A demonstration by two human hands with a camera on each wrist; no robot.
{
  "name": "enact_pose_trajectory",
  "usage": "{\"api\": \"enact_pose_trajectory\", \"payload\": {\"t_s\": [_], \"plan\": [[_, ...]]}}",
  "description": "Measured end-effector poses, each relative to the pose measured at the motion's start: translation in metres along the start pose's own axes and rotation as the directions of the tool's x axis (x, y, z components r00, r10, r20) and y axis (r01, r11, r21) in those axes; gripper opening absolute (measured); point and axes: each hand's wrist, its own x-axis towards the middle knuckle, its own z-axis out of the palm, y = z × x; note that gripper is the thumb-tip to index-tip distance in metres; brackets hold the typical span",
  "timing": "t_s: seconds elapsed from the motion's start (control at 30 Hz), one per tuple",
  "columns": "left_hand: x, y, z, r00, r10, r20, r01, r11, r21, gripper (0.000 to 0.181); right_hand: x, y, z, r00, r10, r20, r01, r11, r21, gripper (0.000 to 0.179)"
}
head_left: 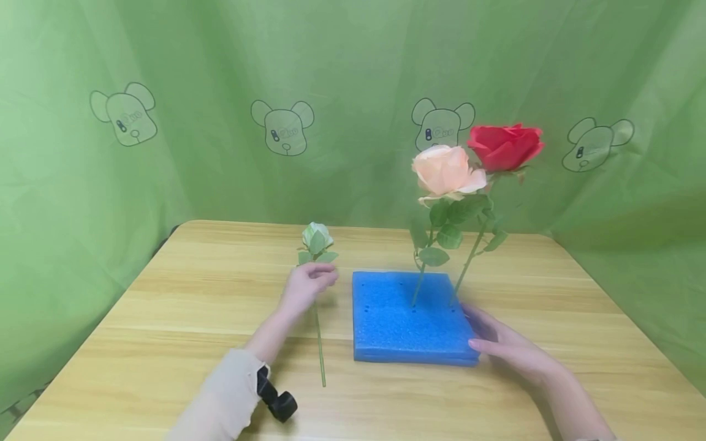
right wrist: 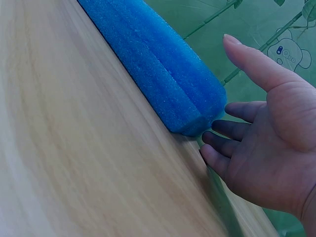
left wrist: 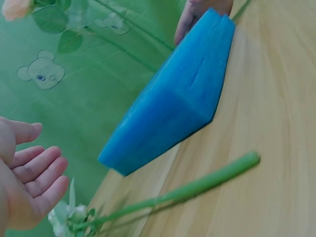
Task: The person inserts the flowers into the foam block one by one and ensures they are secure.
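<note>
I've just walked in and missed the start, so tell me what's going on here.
A person's left hand is open over a pale rose lying on the table. Their right hand is at the right side of a blue foam block. A peach rose and a red rose stand in the block.

Pale green-white rosebud with thin green stem (head_left: 317, 237): lying near centre of head view, bud toward top; left hand (head_left: 307, 284) just above, fingers loose. Thick square blue foam block (head_left: 405, 334): flat, lower right of centre, small holes in top; right hand (head_left: 510, 349) at right edge. 2 big blooms upper right, blush-pink rose (head_left: 448, 171) and deep-red rose (head_left: 505, 148): stems upright in block, leaning right.
</note>
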Motion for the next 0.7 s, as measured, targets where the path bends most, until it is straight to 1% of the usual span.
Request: {"api": "enact_pose_trajectory", "payload": {"t_s": [0.03, 0.17, 0.27, 0.3, 0.5, 0.57, 0.7], "plan": [[-0.001, -0.001, -0.004, 1.000, -0.007, -0.004, 0.007, 1.000, -0.006, 0.031, 0.000, 0.000, 0.000, 1.000, 0.000, -0.001, 0.000, 1.000, 0.000, 0.069], [-0.004, -0.006, -0.017, 0.997, -0.071, -0.032, 0.070, 0.997, -0.029, 0.035, 0.000, 0.001, 0.000, 1.000, -0.006, 0.000, 0.006, 1.000, 0.006, 0.068], [-0.007, -0.011, -0.024, 0.993, -0.106, -0.046, 0.105, 0.994, -0.022, 0.037, 0.000, 0.002, -0.001, 1.000, -0.010, -0.001, 0.010, 1.000, 0.003, 0.068], [-0.008, -0.014, -0.026, 0.993, -0.110, -0.044, 0.109, 0.994, -0.019, 0.037, 0.000, 0.002, -0.001, 1.000, -0.010, -0.001, 0.010, 1.000, -0.001, 0.068], [-0.012, -0.027, -0.030, 0.991, -0.125, -0.049, 0.125, 0.992, 0.012, 0.034, 0.001, 0.001, -0.001, 1.000, -0.002, -0.005, 0.002, 1.000, -0.016, 0.068], [-0.013, -0.030, -0.030, 0.989, -0.139, -0.058, 0.140, 0.990, 0.025, 0.032, 0.001, 0.001, -0.001, 1.000, 0.002, -0.006, -0.002, 1.000, -0.021, 0.069], [-0.016, -0.033, -0.029, 0.983, -0.170, -0.065, 0.171, 0.985, 0.023, 0.028, 0.001, 0.000, 0.000, 1.000, 0.005, -0.009, -0.005, 1.000, -0.029, 0.069]]}}
